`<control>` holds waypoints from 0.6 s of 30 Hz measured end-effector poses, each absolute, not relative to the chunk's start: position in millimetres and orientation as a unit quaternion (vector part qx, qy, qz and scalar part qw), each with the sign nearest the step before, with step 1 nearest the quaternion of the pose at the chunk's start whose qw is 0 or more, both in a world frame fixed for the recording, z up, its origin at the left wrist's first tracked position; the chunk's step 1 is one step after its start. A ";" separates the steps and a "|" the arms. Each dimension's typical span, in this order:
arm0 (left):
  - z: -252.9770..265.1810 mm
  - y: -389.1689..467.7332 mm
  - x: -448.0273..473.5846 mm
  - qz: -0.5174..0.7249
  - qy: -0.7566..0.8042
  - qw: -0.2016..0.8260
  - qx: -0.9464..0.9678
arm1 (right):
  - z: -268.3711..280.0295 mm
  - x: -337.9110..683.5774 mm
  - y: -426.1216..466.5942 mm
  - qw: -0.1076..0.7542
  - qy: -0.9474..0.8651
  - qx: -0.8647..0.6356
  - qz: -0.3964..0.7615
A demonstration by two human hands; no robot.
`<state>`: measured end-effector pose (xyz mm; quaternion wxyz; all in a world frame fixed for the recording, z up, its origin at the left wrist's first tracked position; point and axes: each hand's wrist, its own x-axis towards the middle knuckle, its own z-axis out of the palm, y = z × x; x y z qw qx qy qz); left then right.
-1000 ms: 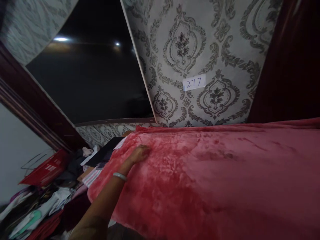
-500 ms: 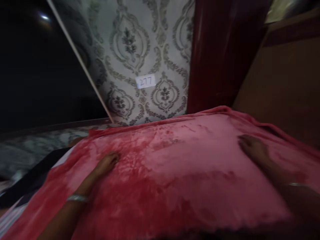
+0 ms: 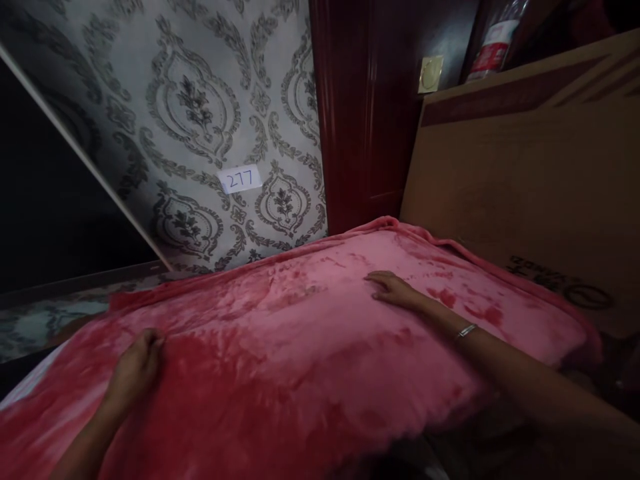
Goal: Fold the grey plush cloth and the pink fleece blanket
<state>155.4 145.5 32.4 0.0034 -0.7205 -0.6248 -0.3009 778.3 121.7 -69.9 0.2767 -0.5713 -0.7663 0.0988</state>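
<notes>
A plush pink-and-red blanket (image 3: 300, 360) spreads across the surface before me, with a raised, rolled-looking far edge. On its left part lies my left hand (image 3: 135, 373), fingers curled in and pressed together on the fabric; a shallow crease runs off from the fingertips. My right hand (image 3: 393, 290) rests palm down on the paler pink area right of the middle, fingers stretched out and holding nothing. A silvery bracelet (image 3: 466, 331) circles the right wrist.
Behind the blanket are patterned wallpaper (image 3: 200, 120) with a paper label (image 3: 240, 179) reading 277, and a dark red panel (image 3: 363, 120). A large cardboard box (image 3: 515, 173) stands at right, a plastic bottle (image 3: 493, 50) behind it. A dark panel (image 3: 60, 193) is at left.
The view has turned to the right, showing more of the box and the bottle. Over the blanket, my right hand has moved left toward the middle; my left hand has shifted left and nearer.
</notes>
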 end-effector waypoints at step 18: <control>75.3 112.4 175.7 -0.376 -0.697 0.082 -0.605 | -75.7 699.7 140.1 0.292 -0.822 -0.481 0.092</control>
